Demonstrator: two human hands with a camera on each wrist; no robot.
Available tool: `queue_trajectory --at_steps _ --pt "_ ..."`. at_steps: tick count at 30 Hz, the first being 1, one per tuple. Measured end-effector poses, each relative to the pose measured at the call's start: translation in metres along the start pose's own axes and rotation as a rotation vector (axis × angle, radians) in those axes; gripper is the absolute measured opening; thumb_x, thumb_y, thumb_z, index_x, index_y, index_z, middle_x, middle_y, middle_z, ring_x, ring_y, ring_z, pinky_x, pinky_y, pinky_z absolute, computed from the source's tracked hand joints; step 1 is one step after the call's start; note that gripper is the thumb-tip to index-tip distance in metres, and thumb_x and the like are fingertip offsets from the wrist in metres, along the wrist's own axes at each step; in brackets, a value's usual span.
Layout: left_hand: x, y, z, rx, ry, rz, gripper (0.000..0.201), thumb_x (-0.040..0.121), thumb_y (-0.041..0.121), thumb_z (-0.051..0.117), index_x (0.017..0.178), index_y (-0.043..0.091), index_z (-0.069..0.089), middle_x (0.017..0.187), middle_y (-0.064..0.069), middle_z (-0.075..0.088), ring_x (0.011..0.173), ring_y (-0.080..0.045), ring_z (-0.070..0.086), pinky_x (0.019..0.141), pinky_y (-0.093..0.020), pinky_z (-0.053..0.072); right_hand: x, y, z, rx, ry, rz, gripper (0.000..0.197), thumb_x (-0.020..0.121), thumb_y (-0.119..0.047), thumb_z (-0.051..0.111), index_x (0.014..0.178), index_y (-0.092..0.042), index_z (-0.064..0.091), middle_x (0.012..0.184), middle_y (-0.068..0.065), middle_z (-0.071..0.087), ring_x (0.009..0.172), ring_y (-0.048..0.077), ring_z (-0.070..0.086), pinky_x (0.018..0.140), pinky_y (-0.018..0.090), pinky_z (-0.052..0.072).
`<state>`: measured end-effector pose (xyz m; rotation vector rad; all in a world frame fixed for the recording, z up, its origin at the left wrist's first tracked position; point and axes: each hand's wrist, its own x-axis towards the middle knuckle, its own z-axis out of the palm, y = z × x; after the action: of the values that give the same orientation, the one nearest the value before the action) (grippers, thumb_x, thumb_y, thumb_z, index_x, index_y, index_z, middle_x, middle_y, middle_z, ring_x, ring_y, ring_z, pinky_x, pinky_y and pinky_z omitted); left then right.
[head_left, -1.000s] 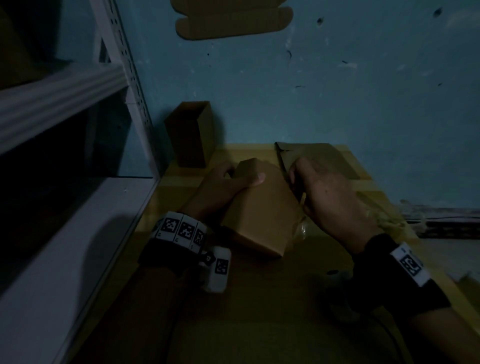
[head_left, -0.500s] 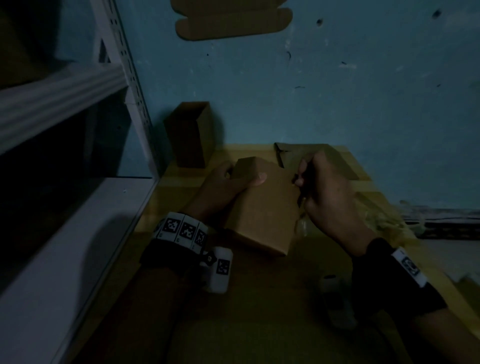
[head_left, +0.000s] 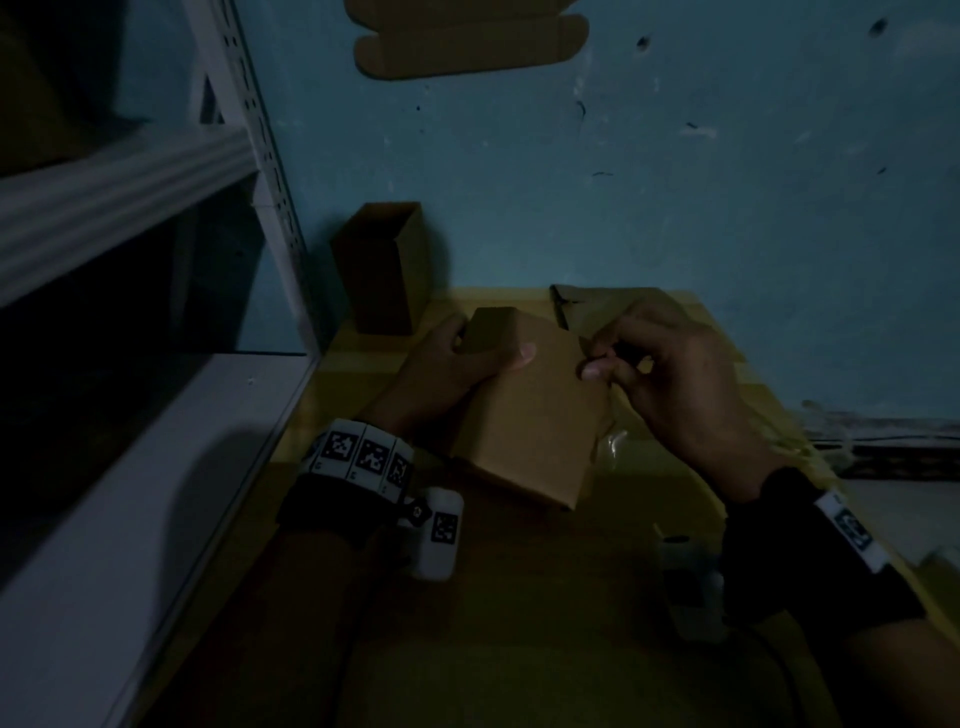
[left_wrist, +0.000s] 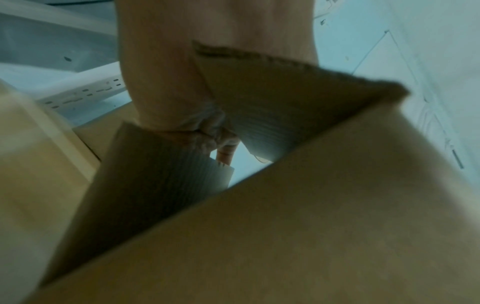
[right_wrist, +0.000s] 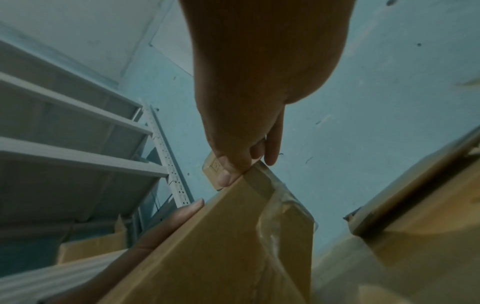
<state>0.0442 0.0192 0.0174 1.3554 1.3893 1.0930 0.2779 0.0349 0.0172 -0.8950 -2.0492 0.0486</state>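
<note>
Head view, nearest first: both wrists hang over the dim counter (head_left: 358, 374), and between them a small cardboard box (head_left: 530, 415) stands tilted, its low corner on or just above the counter; I cannot tell which. Left grip (head_left: 441, 374) wraps the box's upper left, thumb laid across the front face, fingers curled behind. Left wrist view shows those fingers among the open end flaps (left_wrist: 272, 102) at the far end. Right grip (head_left: 670, 384) has thumb and forefinger pinching what looks like the top end of the clear tape (right_wrist: 275, 216) at the box's upper right corner. The strip runs down that side, wrinkled and partly lifted. A small tan block (right_wrist: 211, 170) shows behind the thumb; what it is, unclear. Judgement: tape work along the right edge. To do it well, brace with the left grip without crushing the flaps. Draw the tape low and slow along the edge, so the paper face does not tear and the strip does not fold onto itself. Behind: flattened cardboard (head_left: 613, 306), an upright open carton (head_left: 379, 270) by the blue wall (head_left: 675, 182), and a white shelf rack (head_left: 156, 467) at left.
</note>
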Motion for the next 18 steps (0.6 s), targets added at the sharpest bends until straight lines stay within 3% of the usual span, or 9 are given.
queue_trajectory --at_steps 4,7,10,12,15,18 --pt "0.001 -0.002 -0.001 0.008 -0.006 0.018 0.085 0.054 0.066 0.082 0.124 0.024 0.058 0.117 -0.003 0.069 0.101 -0.024 0.071 0.09 -0.054 0.058 0.0 -0.002 0.003 -0.145 0.013 -0.092 0.024 0.093 -0.033 0.063 0.081 -0.014 0.071 0.082 0.0 0.057 0.073 0.02 0.054 0.056 0.035 0.042" --pt "0.0 -0.002 -0.001 0.019 -0.011 0.023 0.083 0.056 0.063 0.084 0.125 0.024 0.057 0.116 -0.001 0.069 0.098 -0.021 0.072 0.084 -0.045 0.06 -0.001 -0.005 0.005 -0.229 0.017 -0.121 0.019 0.093 -0.022 0.06 0.083 -0.011 0.071 0.085 0.003 0.056 0.077 0.023 0.053 0.059 0.033 0.041" --pt "0.001 -0.003 -0.001 0.019 0.002 0.026 0.074 0.065 0.056 0.086 0.124 0.024 0.057 0.115 0.0 0.068 0.099 -0.02 0.071 0.082 -0.041 0.06 0.001 -0.008 0.008 -0.186 0.0 -0.048 0.009 0.094 -0.016 0.057 0.09 -0.009 0.063 0.098 0.004 0.055 0.086 0.02 0.055 0.065 0.029 0.042" --pt "0.002 -0.004 -0.001 0.007 0.008 0.041 0.073 0.065 0.055 0.086 0.124 0.022 0.058 0.114 0.001 0.069 0.098 -0.018 0.071 0.082 -0.041 0.06 0.002 -0.009 0.01 -0.109 -0.028 0.016 0.007 0.096 -0.015 0.053 0.091 -0.01 0.055 0.096 0.0 0.052 0.084 0.014 0.055 0.066 0.021 0.04" --pt "0.004 -0.005 0.0 0.008 0.004 0.061 0.068 0.068 0.054 0.085 0.123 0.024 0.058 0.114 0.002 0.069 0.097 -0.016 0.072 0.083 -0.042 0.06 -0.001 -0.007 0.012 -0.269 -0.04 -0.07 0.008 0.093 -0.007 0.057 0.086 -0.009 0.054 0.092 0.005 0.049 0.082 0.02 0.045 0.064 0.03 0.032" --pt "0.003 -0.005 0.002 0.012 0.006 0.079 0.077 0.06 0.064 0.082 0.122 0.025 0.057 0.115 0.002 0.07 0.099 -0.018 0.072 0.087 -0.049 0.06 0.0 -0.007 0.011 -0.308 -0.017 -0.074 0.014 0.091 -0.003 0.061 0.082 -0.009 0.053 0.087 0.006 0.045 0.078 0.018 0.04 0.064 0.03 0.025"
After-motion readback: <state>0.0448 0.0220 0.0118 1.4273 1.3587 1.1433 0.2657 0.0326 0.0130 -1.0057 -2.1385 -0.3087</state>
